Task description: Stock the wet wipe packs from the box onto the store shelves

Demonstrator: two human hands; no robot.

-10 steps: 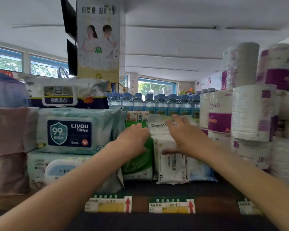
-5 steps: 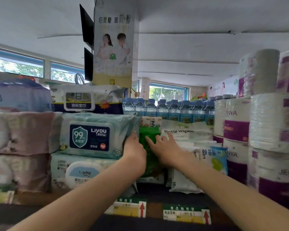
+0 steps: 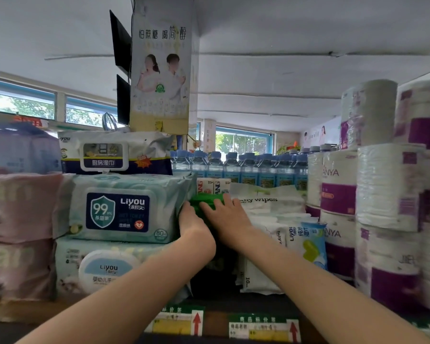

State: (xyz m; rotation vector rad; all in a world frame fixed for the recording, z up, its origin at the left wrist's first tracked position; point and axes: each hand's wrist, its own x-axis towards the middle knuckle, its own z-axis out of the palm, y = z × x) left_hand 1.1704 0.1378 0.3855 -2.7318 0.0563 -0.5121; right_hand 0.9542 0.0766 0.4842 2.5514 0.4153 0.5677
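A green wet wipe pack (image 3: 205,202) stands on the shelf, wedged between a teal Liyou 99% pack (image 3: 124,209) on the left and white baby wipes packs (image 3: 271,207) on the right. My left hand (image 3: 194,228) touches the green pack's left side, its fingertips hidden in the gap. My right hand (image 3: 225,217) lies on the pack's front and top with straight fingers. Most of the green pack is hidden behind both hands. The box is out of view.
Under the teal pack lies another Liyou pack (image 3: 104,266), and a kitchen wipes pack (image 3: 114,152) lies on top. Pink packs (image 3: 18,207) fill the left. Toilet paper rolls (image 3: 387,189) tower on the right. Water bottles (image 3: 233,165) stand behind. Price labels (image 3: 196,321) line the shelf edge.
My right hand has moved left from the white baby wipes pack onto the green pack. My left hand slid to the green pack's left side. The pack sits further back.
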